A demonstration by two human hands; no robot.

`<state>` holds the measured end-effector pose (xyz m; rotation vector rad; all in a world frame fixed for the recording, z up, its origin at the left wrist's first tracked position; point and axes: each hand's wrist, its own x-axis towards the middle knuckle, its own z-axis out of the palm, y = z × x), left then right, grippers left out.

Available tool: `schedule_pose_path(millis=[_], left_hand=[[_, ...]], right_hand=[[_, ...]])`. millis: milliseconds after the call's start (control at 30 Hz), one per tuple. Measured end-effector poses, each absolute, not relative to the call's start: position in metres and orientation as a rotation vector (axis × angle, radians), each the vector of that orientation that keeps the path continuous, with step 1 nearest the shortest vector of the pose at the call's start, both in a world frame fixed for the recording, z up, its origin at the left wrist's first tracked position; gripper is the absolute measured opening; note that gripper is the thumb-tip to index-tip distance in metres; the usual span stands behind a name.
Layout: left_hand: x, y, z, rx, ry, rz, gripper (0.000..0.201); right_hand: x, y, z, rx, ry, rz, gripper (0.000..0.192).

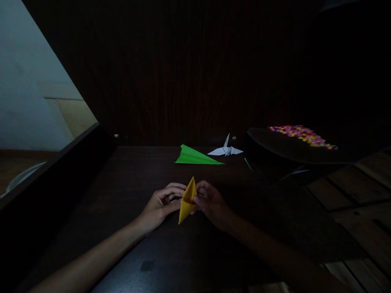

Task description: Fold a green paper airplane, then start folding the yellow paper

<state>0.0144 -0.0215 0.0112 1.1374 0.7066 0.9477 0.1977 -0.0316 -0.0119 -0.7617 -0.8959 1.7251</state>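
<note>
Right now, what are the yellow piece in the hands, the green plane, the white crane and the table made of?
Yellow piece: looks like thin matte paper, with sharp creases, pinched between the left hand and right hand. Green plane: same look, flat folded paper. White crane: paper too, with thin crisp wings. Table: dark, probably wood or laminate, with a faint sheen; too dim to be sure.

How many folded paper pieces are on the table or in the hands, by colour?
Yellow: 1, the yellow piece, held between the left hand and right hand
Green: 1, the green piece
White: 1, the white crane
Total: 3
</note>
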Motion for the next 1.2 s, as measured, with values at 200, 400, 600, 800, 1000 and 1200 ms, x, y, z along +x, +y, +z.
schedule_pose_path(millis=[200,400,600,800,1000,1200], left_hand=[[0.011,-0.025,0.014,1.036,0.58,0.851,0.045],[0.01,-0.028,0.014,1.096,0.547,0.845,0.044],[0.017,-0.025,0.017,1.274,0.826,0.869,0.018],[0.013,-0.021,0.015,1.326,0.839,0.809,0.019],[0.012,-0.022,0.016,1.257,0.827,0.729,0.017],[0.014,-0.023,0.016,1.255,0.809,0.74,0.022]], right_hand=[[0.198,-0.033,-0.008,-0.93,-0.967,1.51,0.035],[0.197,-0.036,-0.003,-0.996,-1.069,1.335,0.029],[0.197,-0.037,-0.008,-1.053,-1.22,1.228,0.025],[0.2,-0.039,-0.005,-1.045,-1.294,1.208,0.045],[0.201,-0.039,-0.002,-1.098,-1.427,1.287,0.025],[0.201,-0.039,-0.001,-1.157,-1.408,1.273,0.019]])
